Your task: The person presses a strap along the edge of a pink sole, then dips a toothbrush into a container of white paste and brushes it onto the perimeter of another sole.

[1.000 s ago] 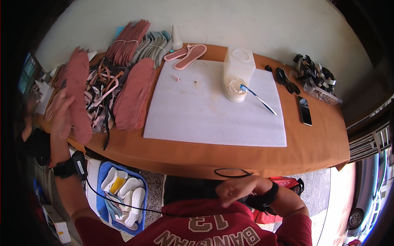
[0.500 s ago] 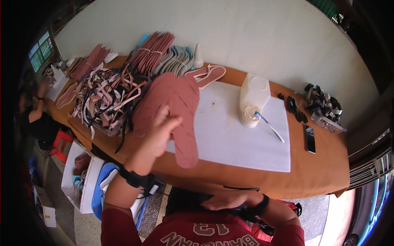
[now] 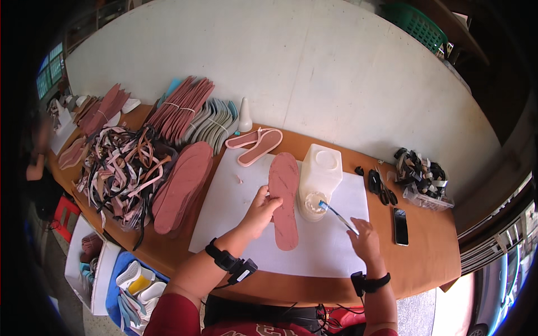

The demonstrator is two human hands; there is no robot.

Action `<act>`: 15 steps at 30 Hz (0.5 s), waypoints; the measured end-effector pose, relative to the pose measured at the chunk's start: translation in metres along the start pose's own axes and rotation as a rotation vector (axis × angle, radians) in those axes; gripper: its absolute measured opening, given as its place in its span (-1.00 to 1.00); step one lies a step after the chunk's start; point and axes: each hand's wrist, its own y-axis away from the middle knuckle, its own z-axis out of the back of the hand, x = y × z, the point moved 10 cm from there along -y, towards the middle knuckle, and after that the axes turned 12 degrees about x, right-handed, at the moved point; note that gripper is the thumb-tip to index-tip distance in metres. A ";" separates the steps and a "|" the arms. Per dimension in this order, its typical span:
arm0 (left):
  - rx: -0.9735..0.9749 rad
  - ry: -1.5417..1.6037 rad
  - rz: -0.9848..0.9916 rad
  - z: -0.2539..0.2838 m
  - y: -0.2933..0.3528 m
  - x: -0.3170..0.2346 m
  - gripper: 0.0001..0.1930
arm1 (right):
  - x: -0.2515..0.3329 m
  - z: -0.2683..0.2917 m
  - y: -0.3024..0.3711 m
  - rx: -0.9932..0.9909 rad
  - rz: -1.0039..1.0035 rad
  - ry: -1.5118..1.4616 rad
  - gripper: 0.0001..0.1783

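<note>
My left hand (image 3: 259,214) grips a reddish-brown shoe sole (image 3: 284,196) at its edge, thumb on the flat face, holding it above the white sheet (image 3: 235,187). At the handle end of a toothbrush-like brush (image 3: 337,215), my right hand (image 3: 366,241) has its fingers pinched together. The brush's blue bristle end rests at the round mouth of a whitish plastic container (image 3: 321,171), its rim crusted with pale residue. More reddish-brown soles (image 3: 184,187) lie in a stack left of the sheet. Behind the held sole is a pair of pink-edged sandals (image 3: 260,147).
A heap of straps (image 3: 120,173) sits at the left, below banded bundles of soles (image 3: 182,106). On the right lie scissors (image 3: 384,187), a phone (image 3: 400,227) and a clear box of dark straps (image 3: 423,182). A co-worker (image 3: 36,168) is at the far left.
My left hand has brought one sole rightward from the stack to over the sheet. My right hand has risen from near my body to the brush handle. The view has shifted.
</note>
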 end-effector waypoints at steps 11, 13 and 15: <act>-0.047 0.046 -0.041 0.004 -0.015 0.023 -0.67 | 0.023 0.020 -0.036 0.019 -0.054 0.076 -0.88; -0.036 0.041 -0.053 0.002 -0.014 0.023 -0.67 | 0.038 0.028 -0.041 -0.062 0.036 0.171 -0.86; -0.025 0.032 -0.066 0.002 -0.010 0.024 -0.68 | 0.045 0.025 -0.046 -0.043 0.066 0.232 -0.84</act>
